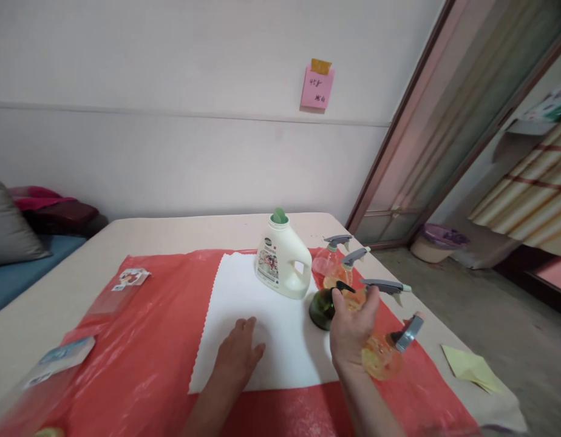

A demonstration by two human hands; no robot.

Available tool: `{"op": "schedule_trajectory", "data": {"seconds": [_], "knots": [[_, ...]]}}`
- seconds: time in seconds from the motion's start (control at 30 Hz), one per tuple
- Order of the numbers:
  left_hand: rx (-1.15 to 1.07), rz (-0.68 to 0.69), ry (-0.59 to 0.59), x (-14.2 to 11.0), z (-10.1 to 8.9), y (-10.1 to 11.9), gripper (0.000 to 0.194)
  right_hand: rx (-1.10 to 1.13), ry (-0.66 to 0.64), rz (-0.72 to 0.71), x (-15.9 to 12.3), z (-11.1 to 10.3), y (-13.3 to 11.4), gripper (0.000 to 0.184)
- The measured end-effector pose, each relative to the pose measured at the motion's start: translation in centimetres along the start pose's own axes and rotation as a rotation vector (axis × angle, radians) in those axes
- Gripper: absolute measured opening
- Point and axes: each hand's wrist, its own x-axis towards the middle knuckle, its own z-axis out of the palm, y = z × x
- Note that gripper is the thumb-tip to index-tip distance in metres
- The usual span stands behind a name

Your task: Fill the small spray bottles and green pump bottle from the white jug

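My left hand (237,353) is over the white cloth (285,358), fingers apart and holding nothing. My right hand (352,331) reaches in among the spray bottles at the cloth's right side, thumb and fingers spread. Beside its thumb is a dark green bottle (321,311) with a black top; whether they touch, I cannot tell. Just beyond the fingers shows a grey spray head (385,286). To the right of the wrist stands a clear orange-looking spray bottle (381,359). A cream detergent jug (287,261) with a green spout stands upright at the cloth's far edge.
Two more spray bottles with grey triggers (337,240) (356,256) stand behind. Red plastic sheeting (166,303) covers the table (171,230). Clear packets (125,285) (57,364) lie at left. Yellow paper (472,367) lies near the right edge. A wall rises behind.
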Motion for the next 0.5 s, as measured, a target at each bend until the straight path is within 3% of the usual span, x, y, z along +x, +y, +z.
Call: {"op": "schedule_trajectory", "data": {"seconds": [0.1,0.17,0.27,0.33,0.43,0.5], "knots": [[-0.029,0.03,0.068,-0.1,0.1,-0.2,0.059,0.029,0.063,-0.284,-0.6,-0.3,-1.0,0.08],[-0.036,0.042,0.121,-0.1,0.3,0.0,0.051,0.078,-0.064,-0.386,-1.6,0.0,-1.0,0.061],[-0.042,0.057,0.156,-0.3,0.5,0.5,0.04,0.133,-0.488,-0.327,-3.8,1.0,-0.5,0.022],[-0.051,0.067,0.158,-0.5,0.6,1.1,0.034,0.139,-0.723,-0.287,-5.6,1.9,-0.6,0.015],[-0.13,0.059,0.171,-0.8,0.4,1.9,0.026,0.138,-0.869,-0.201,-8.0,2.9,-1.5,0.013],[-0.367,0.046,0.217,-0.8,0.1,2.2,0.024,0.148,-0.895,-0.115,-9.4,3.2,-2.5,0.017]]}}
